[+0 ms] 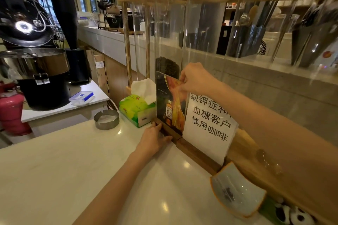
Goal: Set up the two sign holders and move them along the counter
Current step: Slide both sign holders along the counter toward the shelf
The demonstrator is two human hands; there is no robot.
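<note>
Two sign holders stand side by side on the white counter (64,170), against the clear bean dispensers. The left sign holder (169,107) is a clear panel with a dark drink advert, set in a dark wooden base (173,136). My left hand (155,138) grips the front of that base. My right hand (193,78) pinches the panel's top right edge. The right sign holder (208,124) carries a white sheet with black Chinese characters in a longer wooden base (197,155); its upper right part is hidden by my right forearm.
A green tissue box (135,109) stands just left of the advert holder, a metal ashtray (106,119) beyond it. An orange-rimmed white dish (236,192) lies right of the holders. Clear dispenser tubes with coffee beans (167,65) rise behind. A coffee roaster (36,71) stands far left.
</note>
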